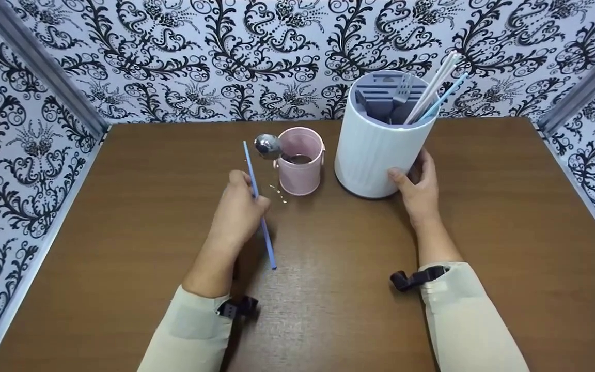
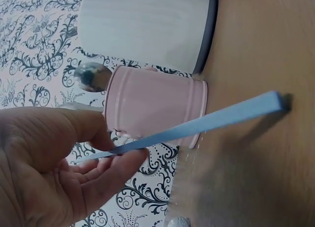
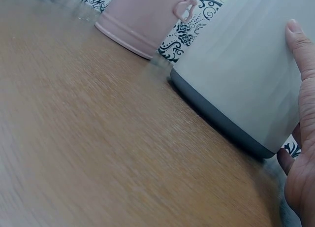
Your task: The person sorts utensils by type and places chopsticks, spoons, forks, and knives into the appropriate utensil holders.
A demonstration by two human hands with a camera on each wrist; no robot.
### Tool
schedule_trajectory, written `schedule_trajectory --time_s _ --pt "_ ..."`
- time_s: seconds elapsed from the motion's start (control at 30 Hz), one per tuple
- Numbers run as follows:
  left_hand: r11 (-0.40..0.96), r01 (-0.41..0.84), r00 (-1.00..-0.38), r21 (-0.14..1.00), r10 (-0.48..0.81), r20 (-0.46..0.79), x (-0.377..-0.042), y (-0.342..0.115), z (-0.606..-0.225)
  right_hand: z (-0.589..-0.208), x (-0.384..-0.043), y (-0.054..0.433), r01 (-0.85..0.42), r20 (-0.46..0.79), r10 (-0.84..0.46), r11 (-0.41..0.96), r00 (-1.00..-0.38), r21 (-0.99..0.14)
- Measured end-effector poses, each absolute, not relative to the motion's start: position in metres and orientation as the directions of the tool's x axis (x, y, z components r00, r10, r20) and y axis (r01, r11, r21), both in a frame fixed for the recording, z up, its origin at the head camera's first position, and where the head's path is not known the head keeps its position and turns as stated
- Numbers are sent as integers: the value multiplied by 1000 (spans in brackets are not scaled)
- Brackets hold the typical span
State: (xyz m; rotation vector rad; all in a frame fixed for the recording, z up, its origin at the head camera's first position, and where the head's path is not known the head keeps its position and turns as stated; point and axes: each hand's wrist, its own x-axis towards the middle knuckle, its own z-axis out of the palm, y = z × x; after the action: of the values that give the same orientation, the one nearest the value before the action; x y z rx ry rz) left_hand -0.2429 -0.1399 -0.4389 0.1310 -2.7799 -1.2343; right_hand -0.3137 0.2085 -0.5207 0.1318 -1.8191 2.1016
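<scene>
My left hand pinches a blue chopstick between thumb and fingers, left of the pink pail. The chopstick slants, its squared near end low over the table in the left wrist view. On the right, my right hand holds the lower side of a white utensil holder, thumb on its front and the other fingers partly hidden behind. White chopsticks, a light blue chopstick and a fork stand in the holder's grey insert. A metal spoon leans out of the pink pail, bowl up.
The brown wooden table ends at a wall panel with black scroll patterns, and similar panels flank both sides. Small pale flecks show on the table beside the pail. Each wrist wears a black strap.
</scene>
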Motion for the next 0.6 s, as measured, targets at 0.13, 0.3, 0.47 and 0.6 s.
schedule_trajectory --time_s 0.13,0.3,0.47,0.6 --pt "627 -19 -983 779 -152 98 -242 -138 -435 -520 -314 209 -313 287 209 -106 -935 -944" --pt "597 -4 -972 802 -190 137 -241 -135 -433 -518 -314 209 -306 280 212 -100 -936 -947" --pt "573 38 -959 818 -208 190 -240 -132 -432 -519 -313 208 -312 288 205 -95 -935 -945" --pt "540 97 -946 836 -210 245 -238 -127 -430 -520 -312 208 -322 299 201 -94 -933 -942"
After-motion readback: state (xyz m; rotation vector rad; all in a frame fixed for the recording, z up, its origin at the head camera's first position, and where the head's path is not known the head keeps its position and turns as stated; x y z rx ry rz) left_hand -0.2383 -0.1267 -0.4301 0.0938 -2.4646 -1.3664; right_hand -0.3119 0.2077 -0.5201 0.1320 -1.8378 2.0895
